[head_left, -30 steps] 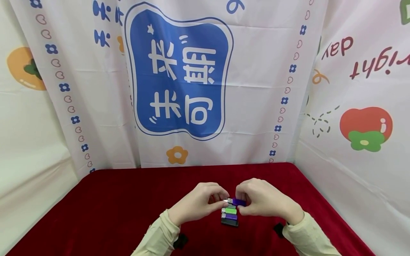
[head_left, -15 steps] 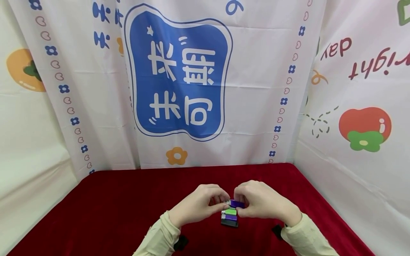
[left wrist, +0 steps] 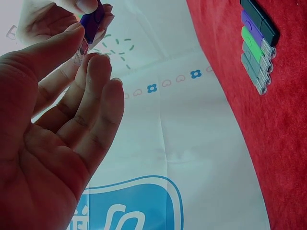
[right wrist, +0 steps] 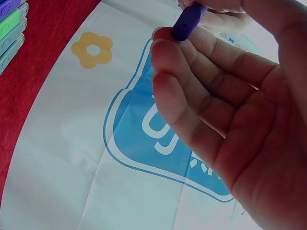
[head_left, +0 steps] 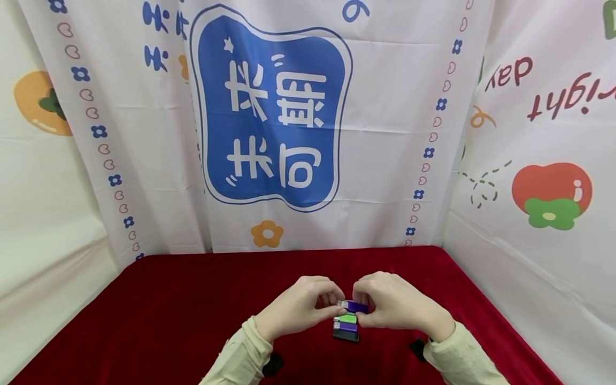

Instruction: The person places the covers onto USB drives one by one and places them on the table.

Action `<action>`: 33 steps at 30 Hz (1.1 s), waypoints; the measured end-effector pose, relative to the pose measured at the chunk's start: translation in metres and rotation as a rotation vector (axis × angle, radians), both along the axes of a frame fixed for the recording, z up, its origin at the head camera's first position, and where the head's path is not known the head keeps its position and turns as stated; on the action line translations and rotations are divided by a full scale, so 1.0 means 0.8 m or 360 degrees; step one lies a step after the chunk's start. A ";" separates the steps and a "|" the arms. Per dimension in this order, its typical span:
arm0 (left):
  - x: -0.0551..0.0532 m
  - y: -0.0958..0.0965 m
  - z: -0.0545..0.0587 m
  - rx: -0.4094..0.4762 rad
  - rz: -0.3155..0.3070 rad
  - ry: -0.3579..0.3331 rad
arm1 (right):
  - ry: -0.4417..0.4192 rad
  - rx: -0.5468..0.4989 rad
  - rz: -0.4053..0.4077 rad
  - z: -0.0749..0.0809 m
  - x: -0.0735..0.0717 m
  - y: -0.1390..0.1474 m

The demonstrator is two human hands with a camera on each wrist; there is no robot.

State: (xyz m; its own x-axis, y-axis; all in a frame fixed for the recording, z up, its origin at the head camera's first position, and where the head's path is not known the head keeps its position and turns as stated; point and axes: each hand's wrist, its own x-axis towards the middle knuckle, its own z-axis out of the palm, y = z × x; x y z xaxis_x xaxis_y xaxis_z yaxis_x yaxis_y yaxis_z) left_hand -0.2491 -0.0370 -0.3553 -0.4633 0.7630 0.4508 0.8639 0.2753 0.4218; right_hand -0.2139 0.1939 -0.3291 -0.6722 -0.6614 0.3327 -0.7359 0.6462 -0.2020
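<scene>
Between my two hands is a purple USB flash drive (head_left: 357, 307), its plug end toward the left. The fingertips of my right hand (head_left: 397, 302) pinch its purple body. My left hand (head_left: 300, 307) pinches the clear cap (left wrist: 80, 53) at the plug end between thumb and fingertips. How far the cap sits over the plug cannot be told. In the left wrist view, a row of capped drives lies side by side on the red cloth: a black drive (left wrist: 260, 21), a purple drive (left wrist: 252, 25), a green drive (left wrist: 251, 41) and grey drives (left wrist: 250, 61).
Red cloth (head_left: 192, 310) covers the table. A white printed curtain (head_left: 375, 160) hangs behind its far edge, with more fabric (head_left: 520, 267) along the right side. Dark objects (head_left: 273, 364) show by both wrists.
Over the last second my right hand has come slightly nearer the left, and the gap between cap and purple body has narrowed. The row of drives stays put.
</scene>
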 end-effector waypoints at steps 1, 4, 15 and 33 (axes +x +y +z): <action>0.000 0.000 0.000 0.0000 -0.0001 -0.0002 | 0.0000 0.0000 0.0001 0.000 0.000 0.000; 0.000 0.000 0.000 0.0002 -0.0002 -0.0003 | -0.0001 -0.0003 0.0004 0.000 0.000 0.000; 0.000 0.000 -0.003 -0.0003 -0.0023 -0.0003 | -0.0002 -0.0021 0.0032 -0.004 0.000 -0.001; 0.000 0.001 -0.003 0.0032 -0.0056 0.0003 | 0.0009 -0.0032 0.0110 -0.001 0.001 -0.004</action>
State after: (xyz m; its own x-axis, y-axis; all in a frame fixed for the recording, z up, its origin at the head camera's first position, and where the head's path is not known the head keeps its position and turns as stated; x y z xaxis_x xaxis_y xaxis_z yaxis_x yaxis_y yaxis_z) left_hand -0.2490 -0.0359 -0.3573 -0.4355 0.7693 0.4674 0.8737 0.2362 0.4252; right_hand -0.2129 0.1904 -0.3300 -0.6234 -0.6993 0.3497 -0.7796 0.5899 -0.2101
